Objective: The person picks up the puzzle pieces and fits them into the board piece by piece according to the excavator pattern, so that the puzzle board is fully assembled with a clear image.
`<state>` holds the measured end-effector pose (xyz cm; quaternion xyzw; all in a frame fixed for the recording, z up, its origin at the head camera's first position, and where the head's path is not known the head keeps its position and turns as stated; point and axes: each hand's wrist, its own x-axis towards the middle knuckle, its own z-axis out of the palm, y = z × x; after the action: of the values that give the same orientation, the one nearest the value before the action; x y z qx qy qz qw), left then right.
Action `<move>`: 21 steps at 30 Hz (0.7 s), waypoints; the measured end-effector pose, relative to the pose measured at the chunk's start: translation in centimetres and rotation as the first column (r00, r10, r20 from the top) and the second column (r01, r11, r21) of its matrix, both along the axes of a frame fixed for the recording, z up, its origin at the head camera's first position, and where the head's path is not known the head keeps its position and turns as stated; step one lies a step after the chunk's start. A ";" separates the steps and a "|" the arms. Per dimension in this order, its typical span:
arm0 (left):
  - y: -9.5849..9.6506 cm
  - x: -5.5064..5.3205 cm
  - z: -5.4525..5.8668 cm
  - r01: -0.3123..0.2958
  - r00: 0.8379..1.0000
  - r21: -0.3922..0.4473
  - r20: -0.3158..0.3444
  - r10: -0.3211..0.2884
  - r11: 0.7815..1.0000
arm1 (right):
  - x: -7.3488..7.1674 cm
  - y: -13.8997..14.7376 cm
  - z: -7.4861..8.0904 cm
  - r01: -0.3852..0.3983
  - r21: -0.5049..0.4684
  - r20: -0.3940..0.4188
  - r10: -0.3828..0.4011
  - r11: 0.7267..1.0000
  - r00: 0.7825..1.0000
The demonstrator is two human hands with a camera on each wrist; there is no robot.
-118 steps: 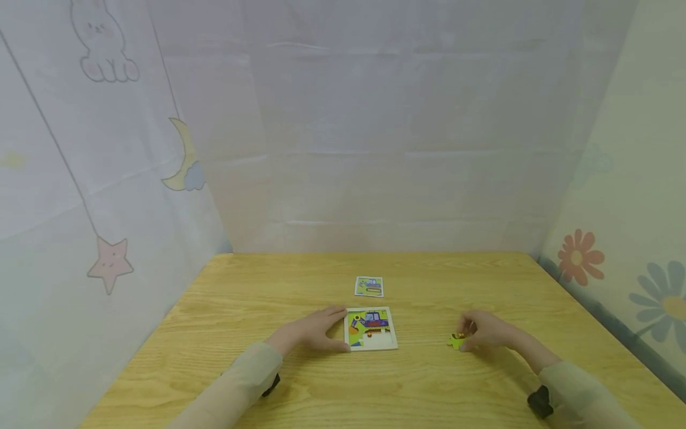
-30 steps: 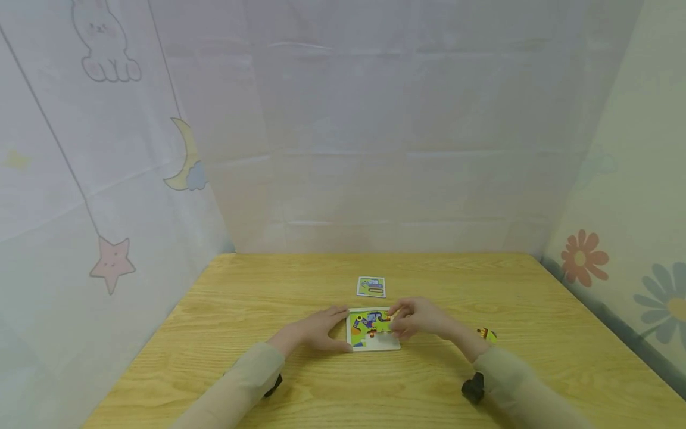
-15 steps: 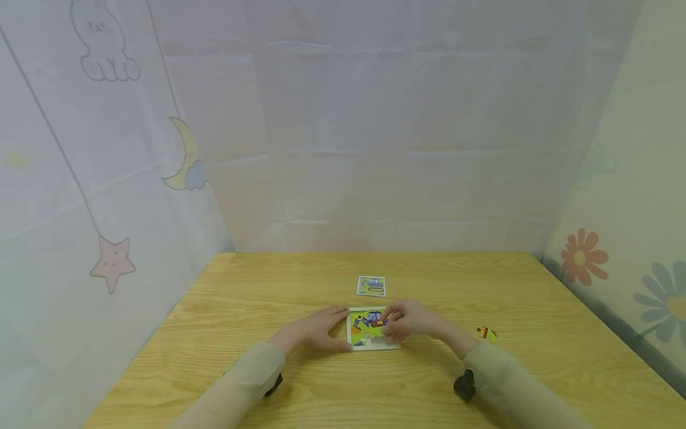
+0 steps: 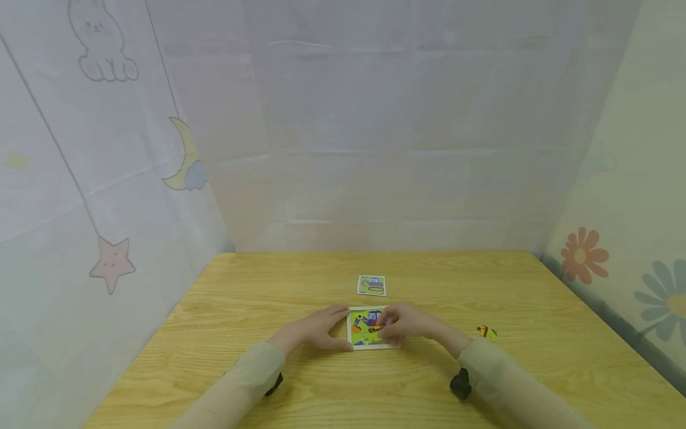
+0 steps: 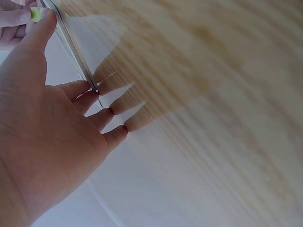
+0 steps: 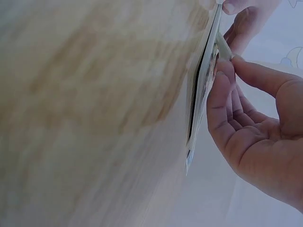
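Observation:
A white-rimmed puzzle tray [image 4: 370, 348] lies flat in front of me, its picture showing a purple digger on green. My left hand [image 4: 315, 331] rests at the tray's left side, thumb at the front corner and fingertips at the back corner. Over the tray's right half, my right hand [image 4: 406, 322] pinches a green puzzle piece [image 6: 224, 48] between thumb and fingers. That piece leans at an angle close over the tray in the right wrist view. Its green side [image 5: 36, 14] also peeks out past my left thumb in the left wrist view. The right fingers cover part of the picture.
Another loose puzzle piece [image 4: 487, 333], green with red and yellow, lies on the wooden table [image 4: 257, 286] to the right. A small digger picture card [image 4: 371, 286] sits behind the tray. Fabric walls with printed drawings surround the table's back and sides.
My right hand came left from the loose pieces with a green piece. Over the last second it shifted slightly left and the piece came over the tray's front part. The left hand stayed put.

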<state>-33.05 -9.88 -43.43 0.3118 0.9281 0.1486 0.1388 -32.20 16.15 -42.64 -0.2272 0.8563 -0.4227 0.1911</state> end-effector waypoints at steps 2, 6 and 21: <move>0.0 0.0 0.0 0.003 1.000 -0.002 -0.003 -0.003 1.000 | -0.1 -0.1 -0.2 -0.002 0.003 -0.013 0.002 1.000 1.000; 0.0 0.1 0.1 0.004 1.000 -0.004 -0.008 -0.004 1.000 | -0.2 -0.3 -0.4 0.003 0.022 -0.022 -0.002 1.000 1.000; 0.1 0.3 0.3 0.004 1.000 0.006 -0.007 -0.004 1.000 | -0.1 -0.7 -0.7 0.030 0.038 -0.023 -0.029 0.999 0.999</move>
<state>-32.77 -9.79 -43.14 0.3148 0.9275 0.1501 0.1348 -32.32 15.47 -43.39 -0.2154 0.8696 -0.4062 0.1798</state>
